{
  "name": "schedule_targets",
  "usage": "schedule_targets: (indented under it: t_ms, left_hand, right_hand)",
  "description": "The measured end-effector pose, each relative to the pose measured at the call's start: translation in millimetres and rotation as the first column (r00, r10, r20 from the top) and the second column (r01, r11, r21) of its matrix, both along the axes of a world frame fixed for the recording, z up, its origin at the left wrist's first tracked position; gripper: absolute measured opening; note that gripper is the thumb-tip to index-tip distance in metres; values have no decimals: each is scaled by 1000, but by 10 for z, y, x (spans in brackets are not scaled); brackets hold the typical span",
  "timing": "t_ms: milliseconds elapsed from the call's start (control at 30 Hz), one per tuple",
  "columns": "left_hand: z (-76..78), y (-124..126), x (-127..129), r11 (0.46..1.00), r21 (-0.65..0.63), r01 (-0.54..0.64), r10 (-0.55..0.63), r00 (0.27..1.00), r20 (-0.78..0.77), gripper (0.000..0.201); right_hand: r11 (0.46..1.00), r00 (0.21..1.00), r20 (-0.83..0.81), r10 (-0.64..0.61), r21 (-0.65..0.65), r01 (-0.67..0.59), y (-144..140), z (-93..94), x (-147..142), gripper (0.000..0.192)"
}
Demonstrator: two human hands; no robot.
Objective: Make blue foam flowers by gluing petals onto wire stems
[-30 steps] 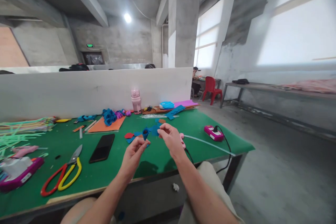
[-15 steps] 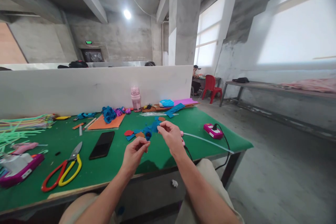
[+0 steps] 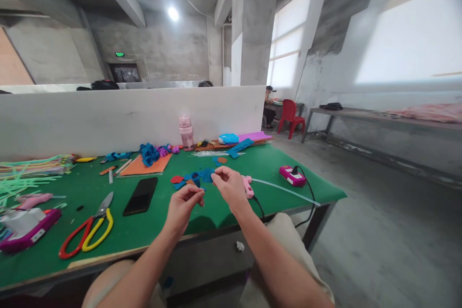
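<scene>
Pinching a blue felt piece (image 3: 202, 176) between us, our left hand (image 3: 183, 204) and right hand (image 3: 228, 186) are closing fingertips on its two ends above the green table (image 3: 151, 231). Concrete walls and bright windows are surrounding the bench. Behind the felt piece, a pink bottle (image 3: 186, 132) is standing against the white divider (image 3: 119, 118); its contents are not showing. Left of the felt, a black phone (image 3: 140, 196) and scissors (image 3: 88, 231) are lying flat.

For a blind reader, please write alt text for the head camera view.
Two bare hands, left hand and right hand, pinch a small blue felt piece above a green table. Red-and-yellow scissors, a black phone and a pink glue gun lie nearby.
</scene>
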State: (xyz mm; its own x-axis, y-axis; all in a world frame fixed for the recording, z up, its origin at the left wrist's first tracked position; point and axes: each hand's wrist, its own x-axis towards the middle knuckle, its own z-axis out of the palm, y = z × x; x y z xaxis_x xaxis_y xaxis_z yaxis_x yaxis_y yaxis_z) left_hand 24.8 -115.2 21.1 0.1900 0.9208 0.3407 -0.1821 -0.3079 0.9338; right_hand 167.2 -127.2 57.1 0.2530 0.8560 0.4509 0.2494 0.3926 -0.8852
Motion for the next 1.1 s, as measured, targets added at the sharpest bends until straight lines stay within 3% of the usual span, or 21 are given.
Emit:
schedule_targets:
  t_ms: [233, 733, 1100]
  left_hand:
    - [10, -3, -1, 982, -134, 130, -107, 980, 168, 17]
    - [39, -45, 32, 973, -162, 163, -138, 979, 151, 15]
    - [22, -32, 24, 980, -136, 147, -139, 988, 66, 12]
  right_hand:
    - [999, 998, 43, -45, -26, 46, 12, 16, -12, 12]
    - [995, 983, 159, -92, -13, 95, -67, 68, -61, 11]
    - [1000, 996, 87, -26, -3, 26, -31, 26, -77, 10]
